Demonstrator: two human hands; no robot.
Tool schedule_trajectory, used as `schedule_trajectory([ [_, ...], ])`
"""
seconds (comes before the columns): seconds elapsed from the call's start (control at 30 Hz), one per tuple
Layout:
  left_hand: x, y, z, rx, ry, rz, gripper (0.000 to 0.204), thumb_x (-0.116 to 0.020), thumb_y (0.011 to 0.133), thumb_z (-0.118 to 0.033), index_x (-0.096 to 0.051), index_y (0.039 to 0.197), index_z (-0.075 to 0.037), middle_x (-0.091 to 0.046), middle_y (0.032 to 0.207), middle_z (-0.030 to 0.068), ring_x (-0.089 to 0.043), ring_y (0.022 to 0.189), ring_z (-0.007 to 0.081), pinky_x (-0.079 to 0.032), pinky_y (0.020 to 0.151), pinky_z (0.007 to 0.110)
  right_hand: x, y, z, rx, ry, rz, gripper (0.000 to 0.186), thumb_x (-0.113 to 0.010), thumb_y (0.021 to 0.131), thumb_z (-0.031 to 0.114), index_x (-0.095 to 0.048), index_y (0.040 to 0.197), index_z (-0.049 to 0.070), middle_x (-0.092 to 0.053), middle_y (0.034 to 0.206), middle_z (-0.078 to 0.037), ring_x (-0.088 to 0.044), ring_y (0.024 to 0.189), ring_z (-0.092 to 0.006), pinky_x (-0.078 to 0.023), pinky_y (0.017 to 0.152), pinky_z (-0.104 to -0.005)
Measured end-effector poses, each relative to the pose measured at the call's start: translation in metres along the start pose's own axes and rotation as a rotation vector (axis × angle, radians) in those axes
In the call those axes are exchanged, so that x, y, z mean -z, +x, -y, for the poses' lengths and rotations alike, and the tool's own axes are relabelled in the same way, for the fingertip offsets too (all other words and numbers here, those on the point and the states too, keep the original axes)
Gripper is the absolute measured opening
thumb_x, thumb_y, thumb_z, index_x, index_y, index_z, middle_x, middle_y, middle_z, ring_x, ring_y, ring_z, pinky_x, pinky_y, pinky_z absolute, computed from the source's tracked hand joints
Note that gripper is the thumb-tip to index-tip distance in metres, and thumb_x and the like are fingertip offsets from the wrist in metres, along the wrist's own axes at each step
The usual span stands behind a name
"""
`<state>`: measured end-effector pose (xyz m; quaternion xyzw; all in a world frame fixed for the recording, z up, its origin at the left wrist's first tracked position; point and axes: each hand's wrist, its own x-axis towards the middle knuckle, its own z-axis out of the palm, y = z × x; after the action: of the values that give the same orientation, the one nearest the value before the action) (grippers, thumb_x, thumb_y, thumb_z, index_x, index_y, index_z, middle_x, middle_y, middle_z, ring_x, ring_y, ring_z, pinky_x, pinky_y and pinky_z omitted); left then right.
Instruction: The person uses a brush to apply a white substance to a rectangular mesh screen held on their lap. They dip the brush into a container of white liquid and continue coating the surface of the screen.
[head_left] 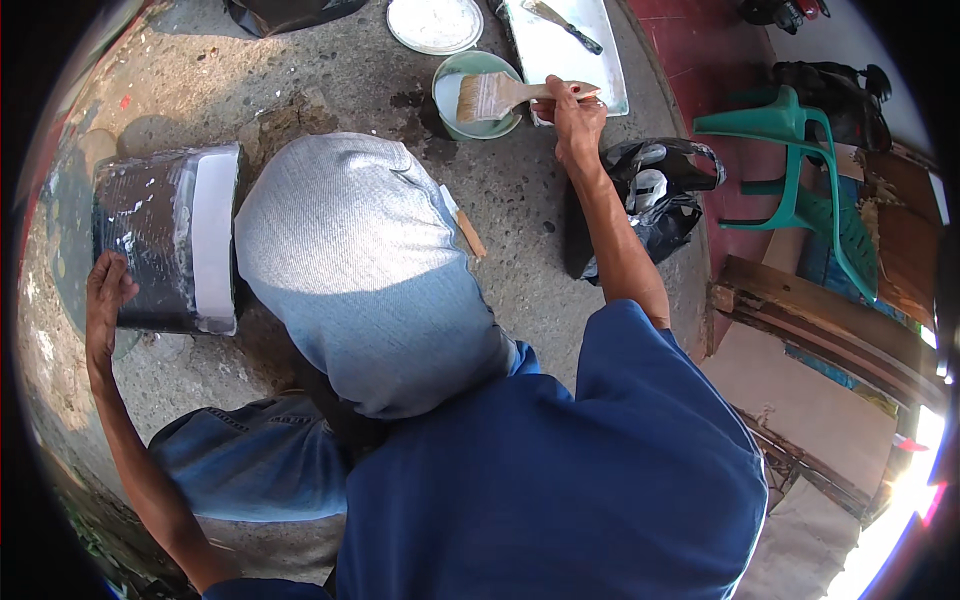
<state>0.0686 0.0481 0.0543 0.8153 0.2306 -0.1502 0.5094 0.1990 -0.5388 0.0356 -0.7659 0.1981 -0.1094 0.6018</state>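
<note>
My right hand (580,125) is closed round the wooden handle of a wide paintbrush (490,97). The brush's pale bristles are over a round green tub (447,128) of whitish liquid. At the left, a black bucket-like container (150,225) lies on its side, with white smears and a broad white band (214,240) near its right end. My left hand (108,288) is beside the container's left end, fingers loosely bent and apart, with nothing seen in it. Whether it touches the container I cannot tell. My jeans-covered knee (350,230) is between the container and the tub.
Behind the tub are a round white lid (435,24) and a white tray (605,70) with a smaller brush (565,25) on it. A black plastic bag (640,215) stands by my right forearm. A small wooden stick (468,232) lies near my knee. Farther right is a green plastic chair (790,125).
</note>
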Motion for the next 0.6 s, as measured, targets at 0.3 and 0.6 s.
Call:
schedule_trajectory([
  [0.3, 0.003, 0.004, 0.002, 0.023, 0.037, 0.075, 0.015, -0.051, 0.089, -0.029, -0.052, 0.082, -0.017, -0.044, 0.074, -0.0064, -0.044, 0.069, 0.0035, -0.040, 0.069, 0.020, 0.017, 0.011, -0.016, -0.255, 0.115, -0.047, 0.018, -0.061, 0.082, 0.013, -0.058, 0.088, -0.004, -0.063, 0.069, -0.013, -0.061, 0.051, -0.0192, -0.053, 0.050, -0.0279],
  [0.6, 0.006, -0.005, -0.007, -0.001, 0.034, 0.064, 0.018, -0.049, 0.091, -0.031, -0.050, 0.082, -0.016, -0.045, 0.075, -0.0051, -0.044, 0.070, 0.0041, -0.039, 0.068, 0.020, 0.017, -0.001, 0.008, 0.044, 0.048, -0.045, 0.019, -0.062, 0.081, 0.014, -0.057, 0.085, -0.004, -0.062, 0.068, -0.014, -0.062, 0.052, -0.0193, -0.052, 0.048, -0.0281],
])
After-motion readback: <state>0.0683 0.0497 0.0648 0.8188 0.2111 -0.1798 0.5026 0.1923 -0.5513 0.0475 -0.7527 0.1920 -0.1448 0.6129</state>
